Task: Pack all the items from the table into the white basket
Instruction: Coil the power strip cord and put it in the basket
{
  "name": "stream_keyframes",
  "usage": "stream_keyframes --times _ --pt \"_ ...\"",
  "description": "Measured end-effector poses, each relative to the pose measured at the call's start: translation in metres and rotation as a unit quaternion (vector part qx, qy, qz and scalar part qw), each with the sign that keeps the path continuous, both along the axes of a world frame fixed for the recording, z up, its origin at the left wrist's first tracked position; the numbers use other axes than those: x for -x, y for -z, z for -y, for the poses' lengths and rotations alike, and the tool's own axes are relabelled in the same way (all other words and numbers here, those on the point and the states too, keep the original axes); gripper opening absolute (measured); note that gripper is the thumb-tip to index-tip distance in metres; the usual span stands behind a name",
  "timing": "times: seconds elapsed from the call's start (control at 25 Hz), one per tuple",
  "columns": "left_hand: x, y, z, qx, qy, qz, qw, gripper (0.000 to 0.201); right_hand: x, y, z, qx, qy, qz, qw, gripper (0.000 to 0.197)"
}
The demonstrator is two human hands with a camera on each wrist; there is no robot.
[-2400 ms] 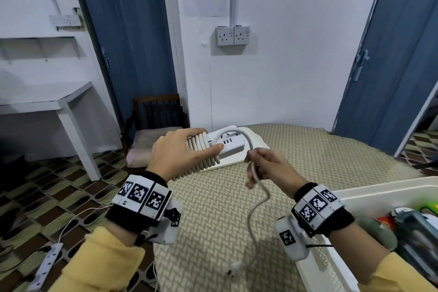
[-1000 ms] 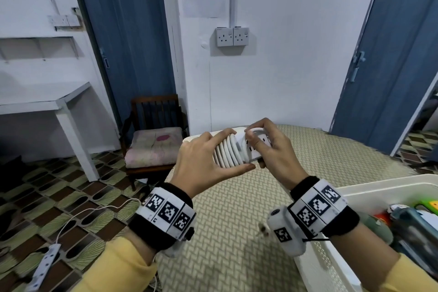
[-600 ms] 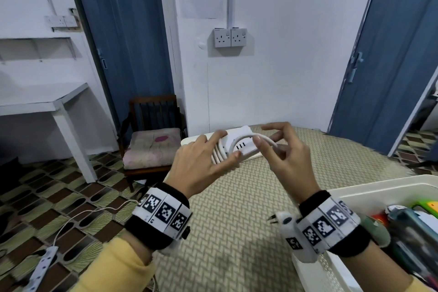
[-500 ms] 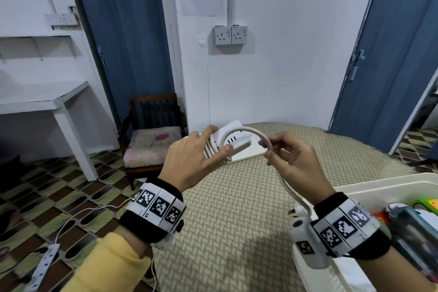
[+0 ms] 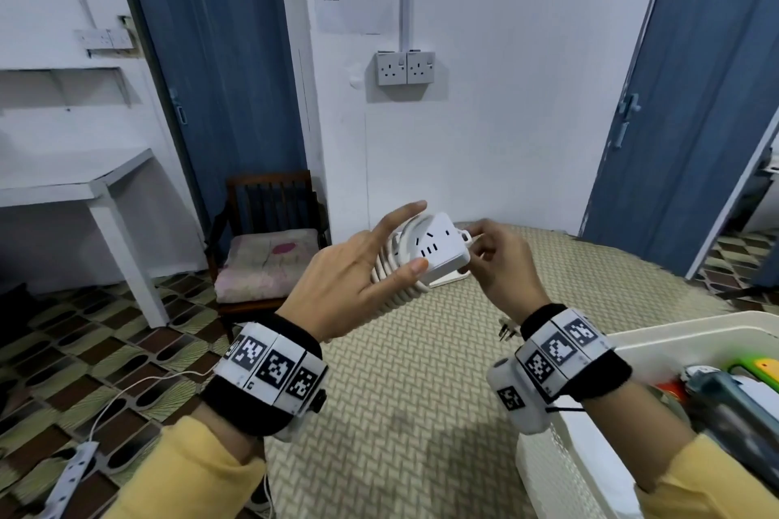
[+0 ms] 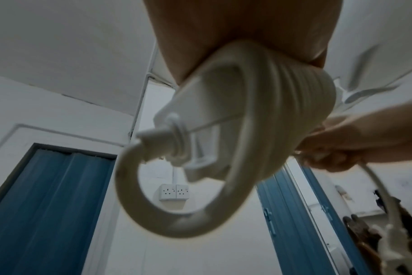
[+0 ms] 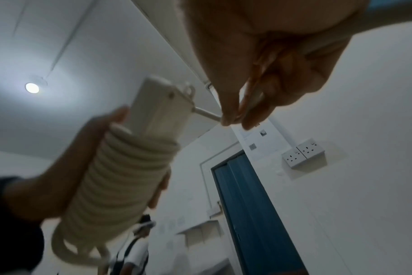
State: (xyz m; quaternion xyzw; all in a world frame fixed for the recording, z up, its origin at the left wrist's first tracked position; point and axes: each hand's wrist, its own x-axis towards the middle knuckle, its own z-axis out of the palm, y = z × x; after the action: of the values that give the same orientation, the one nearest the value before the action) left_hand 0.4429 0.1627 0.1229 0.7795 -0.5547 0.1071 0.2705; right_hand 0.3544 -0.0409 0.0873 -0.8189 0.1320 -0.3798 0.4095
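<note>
Both forearms in yellow long sleeves point(image 5: 189, 472), cuffs bunched just short of wrists. Each wrist wrapped in broad black elastic band point(image 5: 248, 413). Over each band, curved white plate point(image 5: 274, 367) made of three panels, each panel bearing one black-and-white square fiducial marker. White rounded camera housing point(image 5: 516, 400) mounted under right wrist, one small marker on its side, thin black cable leading from it toward sleeve. Matching white housing partly visible beneath left wrist. Left hand point(image 5: 358, 287) and right hand point(image 5: 503, 265) bare, ungloved.
</note>
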Motion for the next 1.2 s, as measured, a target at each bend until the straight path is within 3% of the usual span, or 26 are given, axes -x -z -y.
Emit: stream_keyframes --times 0.12,0.2,0.28,0.4,0.44,0.52,0.64,0.76,0.88,0.96,1.04,1.12,1.2 --pt "-0.008 -0.003 -0.003 0.019 -0.029 0.010 0.999 0.054 0.001 0.011 -0.006 -0.047 -0.079 -0.046 0.995 0.010" --pt "-0.018 -0.004 -0.010 0.073 -0.075 -0.026 0.994 0.052 0.009 0.020 -0.006 -0.117 -0.134 -0.040 0.983 0.013" --pt "-0.027 -0.007 -0.017 0.114 -0.126 -0.037 0.985 0.051 0.021 0.031 -0.008 -0.200 -0.190 -0.015 0.961 0.023" --pt "-0.034 -0.004 -0.023 0.106 -0.172 0.007 0.979 0.054 0.035 0.035 -0.017 -0.330 -0.227 0.037 0.915 0.047" --pt "-0.034 -0.001 -0.023 0.092 -0.186 0.019 0.978 0.055 0.038 0.032 -0.021 -0.326 -0.230 0.042 0.916 0.048" --pt "-0.034 0.007 -0.023 0.057 -0.208 0.025 0.976 0.061 0.042 0.020 -0.031 -0.225 -0.238 0.035 0.944 0.035" --pt "-0.027 0.019 -0.018 -0.023 -0.176 0.024 0.984 0.076 0.041 -0.007 -0.048 -0.101 -0.239 0.049 0.964 0.013" --pt "-0.007 0.025 -0.010 -0.059 -0.128 0.047 0.989 0.082 0.029 -0.024 -0.049 -0.012 -0.184 0.068 0.980 0.007" --pt "0.010 0.028 -0.002 -0.045 -0.114 0.060 0.991 0.070 0.017 -0.027 -0.042 0.080 -0.096 0.044 0.991 0.007" --pt "0.013 0.029 -0.001 -0.030 -0.092 0.043 0.994 0.065 0.014 -0.026 -0.038 0.022 -0.068 0.046 0.996 0.011" --pt "0.014 0.030 -0.002 -0.020 -0.070 0.030 0.997 0.063 0.016 -0.024 -0.041 -0.092 -0.104 0.036 0.990 0.018" --pt "0.016 0.029 -0.001 -0.014 -0.052 0.006 0.999 0.059 0.023 -0.019 -0.045 -0.229 -0.166 0.023 0.959 0.024" --pt "0.016 0.031 -0.001 -0.004 -0.039 -0.045 0.998 0.057 0.031 -0.010 -0.044 -0.305 -0.186 0.021 0.934 0.034"
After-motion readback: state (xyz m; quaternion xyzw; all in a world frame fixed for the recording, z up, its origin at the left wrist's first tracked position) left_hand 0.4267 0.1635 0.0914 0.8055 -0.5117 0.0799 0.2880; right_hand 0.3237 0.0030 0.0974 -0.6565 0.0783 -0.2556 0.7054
